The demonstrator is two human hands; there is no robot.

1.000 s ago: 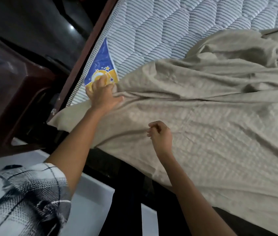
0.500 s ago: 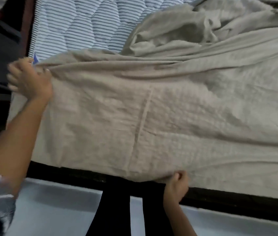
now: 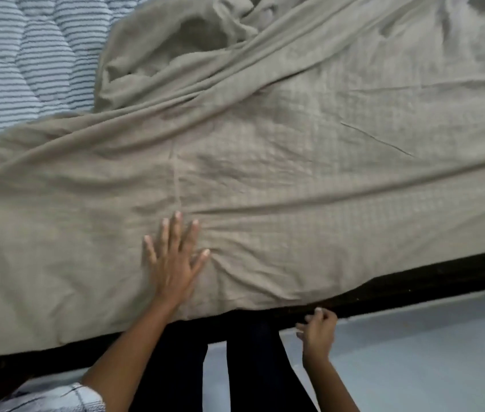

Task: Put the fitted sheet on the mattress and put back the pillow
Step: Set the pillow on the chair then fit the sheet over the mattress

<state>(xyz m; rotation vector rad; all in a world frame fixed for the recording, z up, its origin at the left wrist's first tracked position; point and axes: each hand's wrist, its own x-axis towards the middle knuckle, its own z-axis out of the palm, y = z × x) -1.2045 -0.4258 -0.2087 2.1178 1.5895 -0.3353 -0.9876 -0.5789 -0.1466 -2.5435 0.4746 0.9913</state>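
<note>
Although the fitted sheet (image 3: 295, 173) already covers most of what shows of the mattress (image 3: 12, 55), it only lies loose there: broad folds run across it, a bunched heap sits toward 12 o'clock, and the striped quilted top is bare toward 10 o'clock. Along the near side the sheet's edge hangs over the mattress and stops just above the dark bed frame (image 3: 413, 281), with no sign of being tucked under, and no fitted corner can be seen. The left hand (image 3: 176, 263), toward 6 o'clock, rests flat on the sheet with fingers straight and spread, pressing the cloth. The right hand (image 3: 318, 328), toward 5 o'clock, sits in front of the frame just below the hem, fingers loosely curled with nothing visibly between them; whether the fingertips touch the cloth I cannot tell. By my judgement the task is in its early half: spreading is under way, while pulling the sheet over the bare part, seating the corners and smoothing remain. No pillow is in view, so its return is also left.
</note>
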